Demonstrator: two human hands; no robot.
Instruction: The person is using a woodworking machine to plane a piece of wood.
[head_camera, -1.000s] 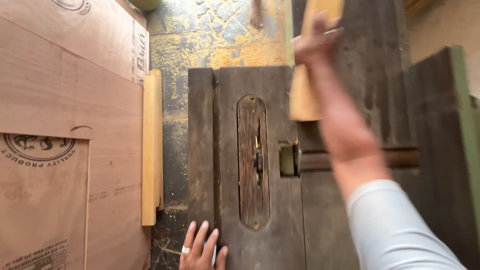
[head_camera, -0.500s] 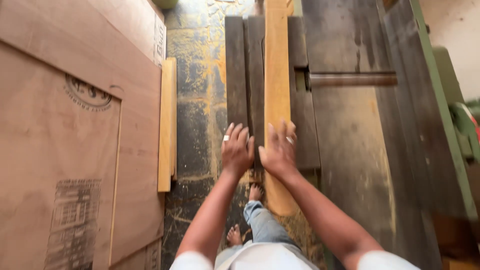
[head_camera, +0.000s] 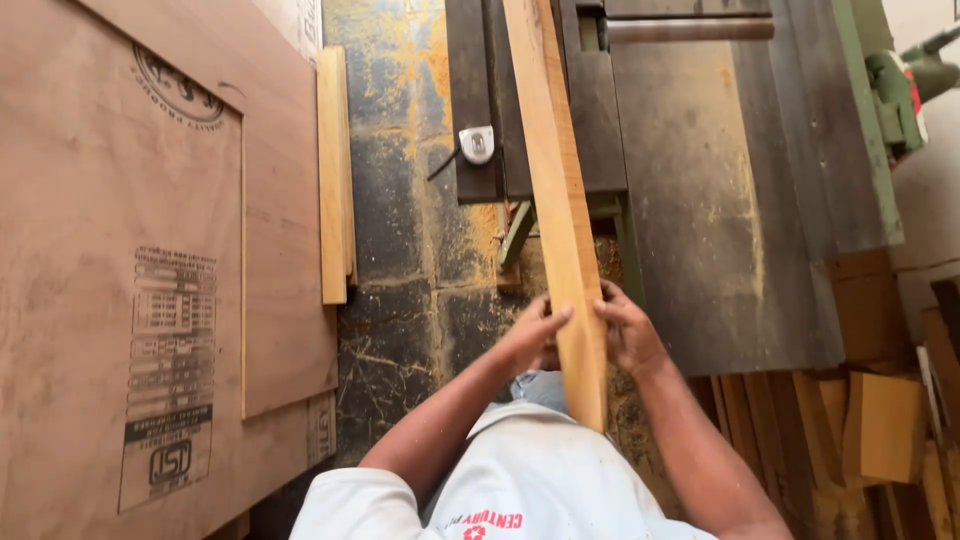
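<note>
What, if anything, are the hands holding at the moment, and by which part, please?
Both hands, left hand and right hand, grip a long wooden plank by its side edges, near the end closest to the person.

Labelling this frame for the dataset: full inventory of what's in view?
long plank: 1, light wood, held over the saw table, near end toward the person
saw table: 1, dark, dusty, top centre to right
tape measure: 1, silver-grey, on the table's left edge
short board: 1, light wood, on the floor beside the sheets
plywood sheets: stacked, reddish-brown, left
wood offcuts: several, tan, lower right
left hand: grips the plank's left edge
right hand: grips its right edge
</note>
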